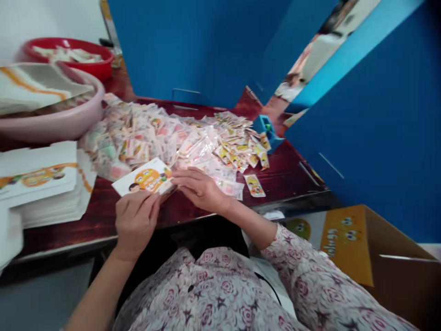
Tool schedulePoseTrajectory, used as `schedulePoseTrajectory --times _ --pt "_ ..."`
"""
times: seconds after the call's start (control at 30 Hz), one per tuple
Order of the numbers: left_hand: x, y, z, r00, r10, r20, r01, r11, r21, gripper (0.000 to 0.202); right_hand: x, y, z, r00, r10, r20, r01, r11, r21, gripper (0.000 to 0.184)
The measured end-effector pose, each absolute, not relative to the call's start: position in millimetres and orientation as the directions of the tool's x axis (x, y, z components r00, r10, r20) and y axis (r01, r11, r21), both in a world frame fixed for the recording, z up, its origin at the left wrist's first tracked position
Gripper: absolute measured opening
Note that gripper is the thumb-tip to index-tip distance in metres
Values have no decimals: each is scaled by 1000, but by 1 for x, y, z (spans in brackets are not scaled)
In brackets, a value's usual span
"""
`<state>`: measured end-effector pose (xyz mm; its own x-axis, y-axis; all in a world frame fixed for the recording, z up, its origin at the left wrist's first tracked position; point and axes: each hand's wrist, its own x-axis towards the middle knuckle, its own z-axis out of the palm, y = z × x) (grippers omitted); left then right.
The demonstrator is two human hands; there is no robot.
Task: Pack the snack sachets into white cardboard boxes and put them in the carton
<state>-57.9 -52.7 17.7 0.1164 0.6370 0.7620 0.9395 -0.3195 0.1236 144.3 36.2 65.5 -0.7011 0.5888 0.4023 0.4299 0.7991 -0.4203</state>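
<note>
White carton (146,177) held at the front of the dark red table (282,177)

And here it is, front and centre: the white carton, orange cartoon print facing up, tilted above the near part of the table, just in front of a great spread of clear sachets (155,131). The left hand (136,220) has it by the near edge, fingers bent and closed on the cardboard. Over on the other side, the right hand (200,187) reaches in with its fingers narrow and close together, tips touching the carton's right end — whether they pinch it, I cannot tell, as the thumb is hidden.

Look across the table now! Yellow-printed packets (237,147) crowd the right of the sachets, right up against a small blue holder (267,131), while one loose packet (255,185) lies apart, nearer the front edge. Away to the left, a stack of flat white cartons (44,184) sits in front of a pink basin (86,118), with a red basin (105,69) behind, pale pieces inside it.

Blue panels (203,50) wall off the far side, and down at lower right stands an open cardboard box (344,248) with yellow print — right beside the flower-patterned sleeve (310,276).
</note>
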Motion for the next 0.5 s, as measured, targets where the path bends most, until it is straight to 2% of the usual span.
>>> schedulePoseTrajectory --times 0.07,0.17,0.27,0.33,0.37,0.4,0.5 --pt "-55 -48 17 121 644 756 949 -299 103 16 183 42 76 -572 690 443 504 722 -473 29" --pt "-51 -45 17 125 651 749 955 -283 86 12 265 58 87 -244 812 530 625 549 -555 26" --pt "-50 -44 15 124 658 743 952 -290 98 15 359 76 95 117 890 441 752 211 -624 32" --pt "-51 -43 14 127 655 745 952 -291 93 16 412 87 97 334 891 308 786 -83 -612 37" --pt "-51 -43 13 133 646 751 953 -291 81 15 433 93 97 400 885 237 789 -202 -580 39" --pt "-52 -42 13 144 638 757 955 -291 64 15 448 100 95 435 874 215 784 -250 -567 40" --pt "-52 -41 17 185 612 769 957 -290 0 15 467 128 89 452 871 194 792 -291 -537 41"
